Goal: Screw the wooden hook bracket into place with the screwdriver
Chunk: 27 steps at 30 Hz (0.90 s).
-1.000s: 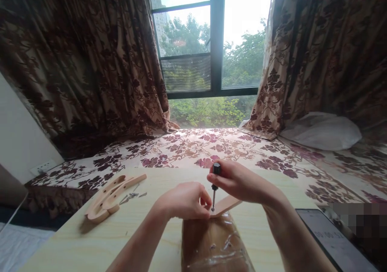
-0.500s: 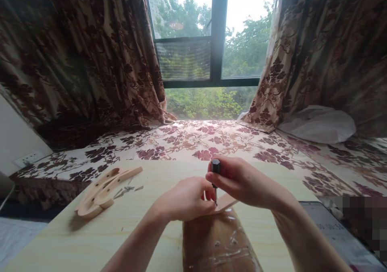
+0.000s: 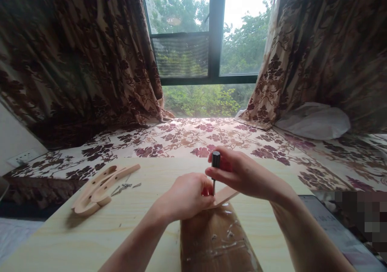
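My right hand (image 3: pixel 238 171) grips the dark handle of a screwdriver (image 3: pixel 215 160), which stands upright with its thin shaft pointing down. The shaft reaches a pale wooden piece (image 3: pixel 225 195) lying across the far end of a brown, plastic-wrapped block (image 3: pixel 214 239). My left hand (image 3: pixel 189 195) is closed on the near left end of that wooden piece, its fingertips beside the screwdriver's tip. What lies under those fingertips is hidden.
Curved wooden parts with holes (image 3: pixel 99 189) lie on the light wooden table (image 3: pixel 145 231) at the left, beside several small screws (image 3: pixel 122 188). A tablet-like device (image 3: pixel 329 223) is at the right edge. Behind are a patterned cloth (image 3: pixel 187 137) and a window.
The screwdriver handle has turned a little and sits slightly higher in the picture. The whole view has shifted slightly; my left hand keeps its place on the wooden piece.
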Available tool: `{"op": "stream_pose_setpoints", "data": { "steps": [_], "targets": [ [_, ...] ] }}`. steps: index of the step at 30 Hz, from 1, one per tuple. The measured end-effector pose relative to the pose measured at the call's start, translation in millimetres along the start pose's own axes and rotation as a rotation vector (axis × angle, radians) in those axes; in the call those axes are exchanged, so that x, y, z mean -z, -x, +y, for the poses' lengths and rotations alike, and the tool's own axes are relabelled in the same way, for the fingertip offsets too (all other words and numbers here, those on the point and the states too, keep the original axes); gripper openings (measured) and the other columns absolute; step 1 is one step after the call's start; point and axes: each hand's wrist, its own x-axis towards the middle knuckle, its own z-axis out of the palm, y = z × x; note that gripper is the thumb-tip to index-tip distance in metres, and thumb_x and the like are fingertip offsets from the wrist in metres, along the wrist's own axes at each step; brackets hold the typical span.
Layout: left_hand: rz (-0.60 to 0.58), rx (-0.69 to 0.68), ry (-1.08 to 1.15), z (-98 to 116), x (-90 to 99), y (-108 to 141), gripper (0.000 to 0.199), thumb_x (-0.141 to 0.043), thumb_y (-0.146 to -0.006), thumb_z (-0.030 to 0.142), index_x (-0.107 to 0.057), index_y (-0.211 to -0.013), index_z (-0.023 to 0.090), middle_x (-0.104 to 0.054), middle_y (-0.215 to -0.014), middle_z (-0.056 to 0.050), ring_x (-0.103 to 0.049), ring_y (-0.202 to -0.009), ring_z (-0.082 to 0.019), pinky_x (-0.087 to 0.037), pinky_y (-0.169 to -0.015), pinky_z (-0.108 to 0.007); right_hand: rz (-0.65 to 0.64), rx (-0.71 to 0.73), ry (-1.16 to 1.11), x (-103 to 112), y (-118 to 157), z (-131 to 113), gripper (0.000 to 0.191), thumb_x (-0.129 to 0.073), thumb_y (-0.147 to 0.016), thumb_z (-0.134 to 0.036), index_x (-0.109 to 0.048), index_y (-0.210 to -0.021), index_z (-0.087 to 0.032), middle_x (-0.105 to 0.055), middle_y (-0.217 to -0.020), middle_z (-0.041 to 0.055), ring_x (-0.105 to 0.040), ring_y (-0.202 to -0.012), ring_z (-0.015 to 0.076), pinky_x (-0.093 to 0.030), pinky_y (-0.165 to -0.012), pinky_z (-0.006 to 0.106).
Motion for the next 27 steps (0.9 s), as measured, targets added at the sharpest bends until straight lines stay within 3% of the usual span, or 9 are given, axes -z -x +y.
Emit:
{"op": "stream_pose_setpoints", "data": {
  "steps": [4,15,21,27],
  "targets": [
    [0.004,-0.002,-0.002,0.1,-0.1,-0.1,0.015,-0.056,-0.069,0.027,-0.058,-0.056,0.02,-0.053,-0.057,0.004,-0.047,-0.058,-0.012,-0.031,-0.054,-0.023,-0.018,0.027,-0.068,0.8,2.2,0.2,0.009,-0.053,-0.087,-0.026,-0.046,-0.084,-0.022,-0.046,-0.068,-0.0046,-0.042,-0.062,0.0105,-0.031,-0.054,0.024],
    [0.009,0.014,-0.023,2.4,1.0,0.5,0.011,-0.056,-0.069,0.029,-0.061,-0.063,0.022,-0.06,-0.064,0.003,-0.052,-0.064,-0.014,-0.033,-0.058,-0.024,0.052,0.004,-0.011,0.0,-1.6,3.1,0.022,-0.057,-0.084,-0.031,-0.041,-0.074,-0.021,-0.041,-0.062,-0.0058,-0.038,-0.058,0.01,-0.028,-0.05,0.023],
    [0.02,0.016,-0.034,3.0,-0.9,0.8,0.012,-0.054,-0.07,0.027,-0.061,-0.061,0.021,-0.059,-0.062,0.003,-0.052,-0.062,-0.013,-0.033,-0.058,-0.024,0.014,0.02,-0.026,3.7,1.1,-1.1,0.013,-0.055,-0.084,-0.026,-0.049,-0.074,-0.02,-0.046,-0.062,-0.0052,-0.04,-0.058,0.0093,-0.029,-0.051,0.023],
    [0.01,0.008,-0.039,3.1,0.4,1.2,0.015,-0.053,-0.071,0.028,-0.065,-0.065,0.021,-0.061,-0.063,0.002,-0.053,-0.063,-0.014,-0.034,-0.058,-0.024,0.024,0.018,-0.017,1.7,-0.5,0.2,0.028,-0.055,-0.085,-0.033,-0.041,-0.064,-0.02,-0.037,-0.058,-0.0058,-0.033,-0.056,0.009,-0.027,-0.05,0.023]
  ]
}}
